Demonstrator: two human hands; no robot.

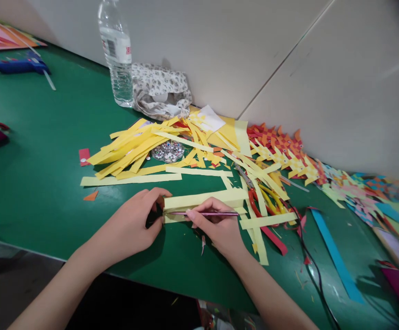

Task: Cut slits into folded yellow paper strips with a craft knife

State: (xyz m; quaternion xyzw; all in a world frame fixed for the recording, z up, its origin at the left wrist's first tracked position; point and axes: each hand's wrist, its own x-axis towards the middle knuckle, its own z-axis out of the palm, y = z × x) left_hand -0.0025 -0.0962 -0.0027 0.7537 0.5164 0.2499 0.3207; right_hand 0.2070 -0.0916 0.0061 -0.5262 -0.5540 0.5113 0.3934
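Note:
My left hand pinches the left end of a pale yellow paper piece, which looks folded lengthwise into layers. Between the fingers of my right hand is a slim purple pen-like tool. Its thin tip points left and lies among the paper layers, close to my left fingertips; I cannot tell whether it is a knife or a pen. Just beyond the paper lie loose pale yellow strips. Red-handled scissors and a yellow-handled pair rest to the right, partly under strips.
A water bottle and a floral cloth pouch stand by the wall. A bag of googly eyes sits among yellow strips. A blue glue gun is far left. Woven paper pieces, a blue strip and a black cable lie right.

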